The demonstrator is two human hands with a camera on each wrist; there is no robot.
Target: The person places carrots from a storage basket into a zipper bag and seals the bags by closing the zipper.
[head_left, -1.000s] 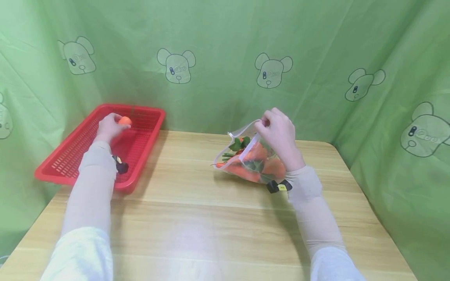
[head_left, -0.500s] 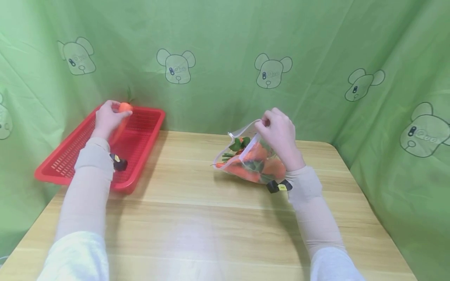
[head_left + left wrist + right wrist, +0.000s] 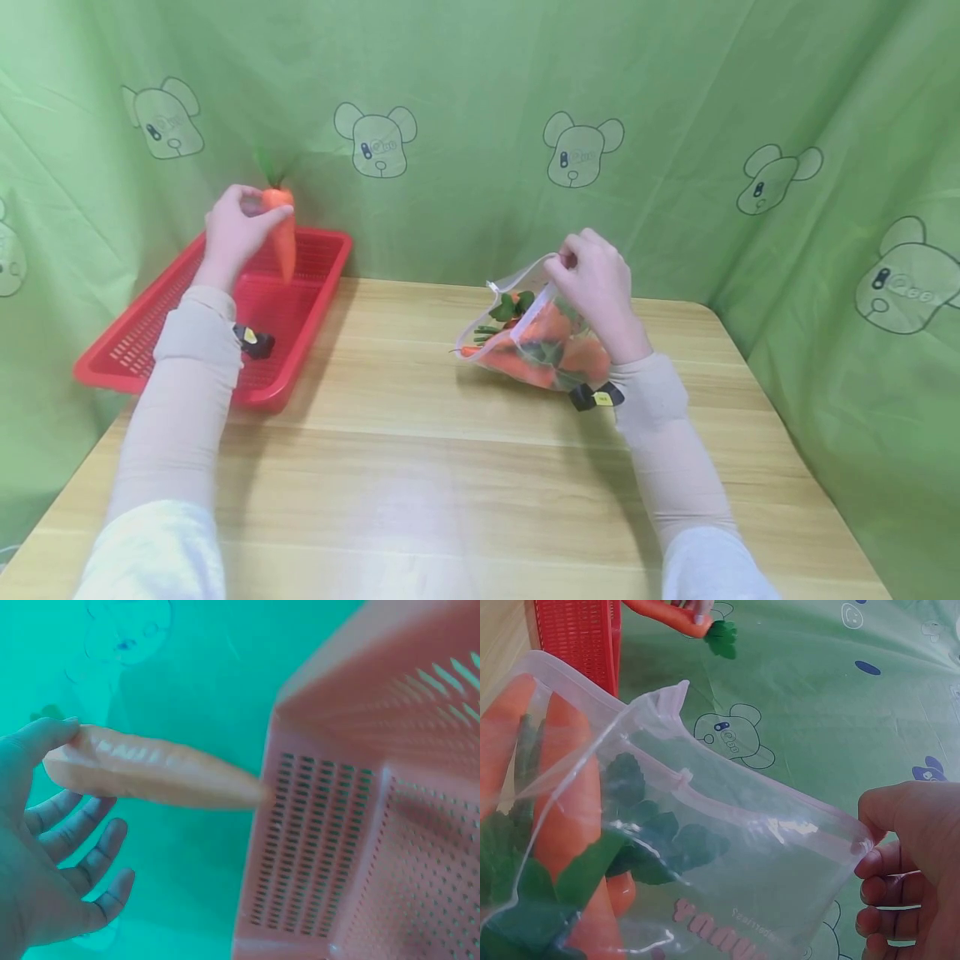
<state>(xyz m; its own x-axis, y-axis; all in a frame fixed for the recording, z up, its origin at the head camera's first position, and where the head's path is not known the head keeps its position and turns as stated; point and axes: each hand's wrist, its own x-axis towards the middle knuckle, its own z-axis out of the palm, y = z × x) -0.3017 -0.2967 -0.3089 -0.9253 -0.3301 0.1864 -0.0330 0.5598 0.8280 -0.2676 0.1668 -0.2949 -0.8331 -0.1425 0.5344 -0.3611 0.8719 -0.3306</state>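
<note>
My left hand (image 3: 238,227) pinches an orange carrot (image 3: 283,237) near its leafy top and holds it above the red basket (image 3: 330,312). The carrot hangs tip down with its green leaves (image 3: 268,167) upward. In the left wrist view the thumb and first fingers grip the thick end of the carrot (image 3: 150,766), while the other fingers are spread loosely. My right hand (image 3: 596,287) pinches the upper corner of a clear zip bag (image 3: 780,847) whose mouth gapes to the left. Inside the bag show several carrots (image 3: 566,787) and green leaves (image 3: 592,870).
The red basket stands on the left of the wooden table (image 3: 420,492), close to the green curtain (image 3: 480,208). Bare tabletop lies between basket and bag. A black wrist camera (image 3: 596,397) hangs low beside the bag.
My left hand has risen out of the basket with the carrot, which now hangs upright above it in full view. The right hand and the bag have stayed put.
</note>
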